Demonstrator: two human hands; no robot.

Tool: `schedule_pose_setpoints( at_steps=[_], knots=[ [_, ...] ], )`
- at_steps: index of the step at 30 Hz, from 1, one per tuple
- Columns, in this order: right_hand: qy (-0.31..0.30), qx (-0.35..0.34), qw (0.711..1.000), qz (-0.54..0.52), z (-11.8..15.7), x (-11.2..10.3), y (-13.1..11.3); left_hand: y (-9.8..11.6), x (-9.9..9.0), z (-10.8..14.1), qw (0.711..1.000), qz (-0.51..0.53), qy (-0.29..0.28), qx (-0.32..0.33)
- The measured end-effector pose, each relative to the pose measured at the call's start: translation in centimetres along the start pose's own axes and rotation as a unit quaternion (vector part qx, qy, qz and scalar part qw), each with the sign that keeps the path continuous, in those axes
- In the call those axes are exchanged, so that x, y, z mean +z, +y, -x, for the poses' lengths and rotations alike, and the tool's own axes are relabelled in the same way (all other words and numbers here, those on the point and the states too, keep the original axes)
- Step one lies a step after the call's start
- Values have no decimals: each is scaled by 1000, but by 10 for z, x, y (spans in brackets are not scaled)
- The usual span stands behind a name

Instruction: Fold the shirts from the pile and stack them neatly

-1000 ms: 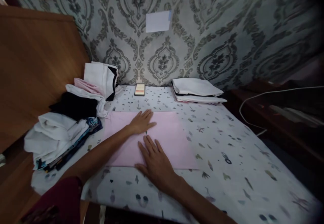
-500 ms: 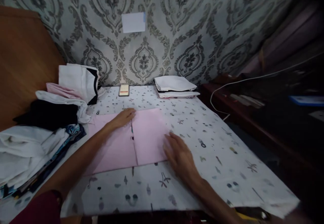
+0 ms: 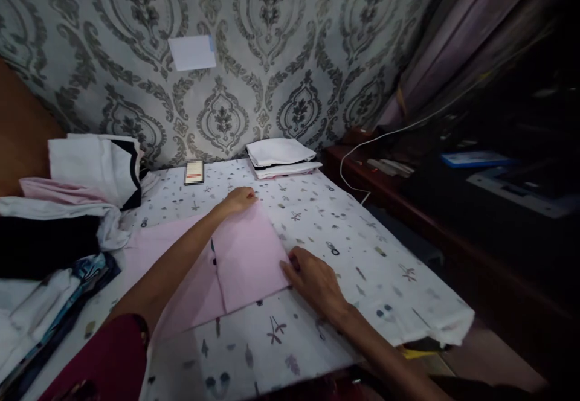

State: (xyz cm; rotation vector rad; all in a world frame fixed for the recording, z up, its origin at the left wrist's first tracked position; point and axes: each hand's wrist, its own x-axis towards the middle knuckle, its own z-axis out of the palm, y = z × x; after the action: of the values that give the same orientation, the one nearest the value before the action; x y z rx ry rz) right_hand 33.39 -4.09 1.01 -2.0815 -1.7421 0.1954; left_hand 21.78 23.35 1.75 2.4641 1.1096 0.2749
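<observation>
A pink cloth (image 3: 249,256), partly folded over at its right side, lies flat on the patterned white sheet (image 3: 312,214). At the cloth's far right corner is my left hand (image 3: 241,198), its fingers closed on the fabric. My right hand (image 3: 312,277) is at the near right edge, thumb on the pink fabric and fingers curled around the border. My left forearm passes over the left half of the cloth and hides part of it. A small dark gap shows along the fold.
Heaped clothes (image 3: 90,165) occupy the left side. A folded white stack (image 3: 281,152) and a phone (image 3: 194,172) lie at the back. On the right, a dark red surface (image 3: 335,153) carries a white cable (image 3: 347,174) and a blue object (image 3: 475,159).
The view has turned to the right. My left hand has moved from the middle of the cloth's far edge to its far right corner. My right hand's fingers have closed on the edge.
</observation>
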Motion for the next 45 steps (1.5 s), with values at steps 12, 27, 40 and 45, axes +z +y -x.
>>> schedule_pose_setpoints(
  at_steps=[12, 27, 40, 45],
  knots=[
    [23, 10, 1000, -14, 0, 6, 6, -5, 13, -14, 998, 27, 35, -51],
    [52, -12, 998, -31, 3, 13, 14, 2, 22, -23, 979, 177, 54, -83],
    [46, 34, 973, -222, 24, -13, 34, 45, 9, 69, 981, 159, 57, 90],
    [42, -28, 980, -194, 45, -12, 39, 85, 16, 147, 970, 124, -100, 183]
  ],
)
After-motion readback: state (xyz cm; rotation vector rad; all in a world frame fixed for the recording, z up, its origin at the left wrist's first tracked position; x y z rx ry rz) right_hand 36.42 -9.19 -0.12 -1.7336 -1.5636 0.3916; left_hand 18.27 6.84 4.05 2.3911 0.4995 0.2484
